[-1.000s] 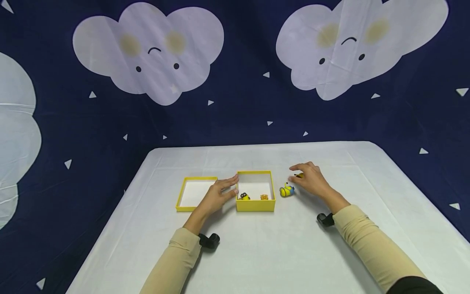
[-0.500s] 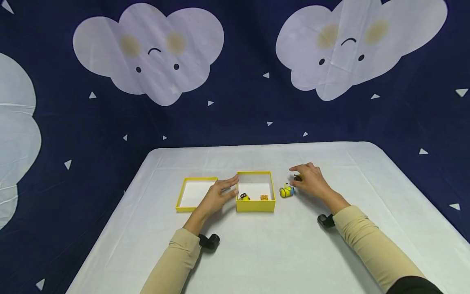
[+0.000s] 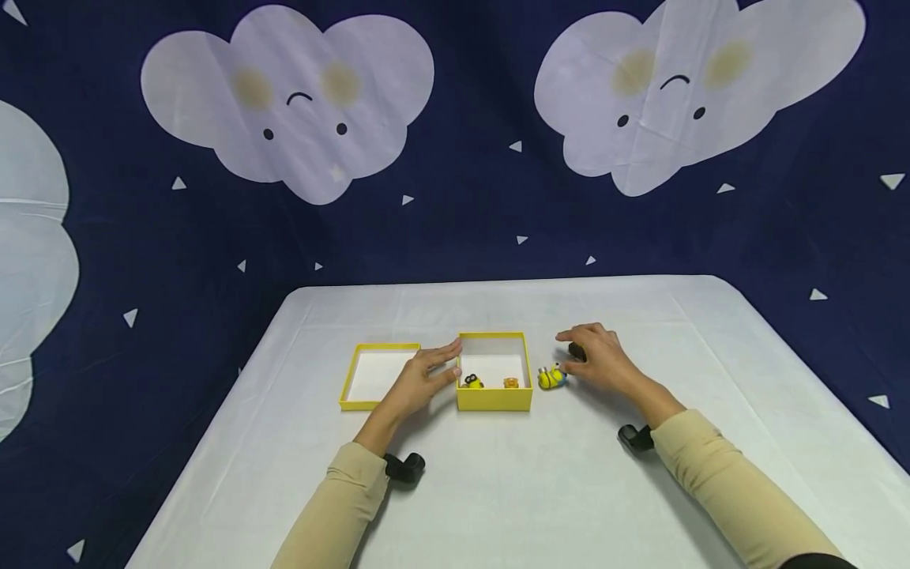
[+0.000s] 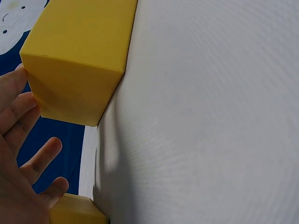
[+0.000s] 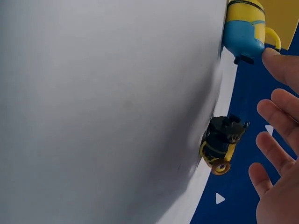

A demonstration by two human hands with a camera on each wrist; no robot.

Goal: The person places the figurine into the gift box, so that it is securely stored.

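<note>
My left hand (image 3: pixel 421 378) lies against the left wall of the yellow box (image 3: pixel 494 400), fingers extended; the left wrist view shows fingertips at the box's edge. Inside the box are a goggled yellow figurine (image 3: pixel 473 381) and a small orange figurine (image 3: pixel 511 382). Right of the box, a yellow-and-blue Minion figurine (image 3: pixel 551 377) lies on its side. The thumb of my right hand (image 3: pixel 604 359) meets its arm in the right wrist view, with the other fingers loosely spread. A dark-and-yellow figurine (image 5: pixel 220 143) lies beyond those fingers, apart from them.
A yellow-rimmed box lid (image 3: pixel 366 378) lies inside-up on the white-covered table (image 3: pixel 498 490), partly behind my left hand. Behind the table hangs a dark blue cloth (image 3: pixel 455 229) printed with clouds.
My right hand has shifted slightly left and nearer. The yellow-and-blue Minion figurine has moved a little toward the box and turned. My left hand keeps its place.
</note>
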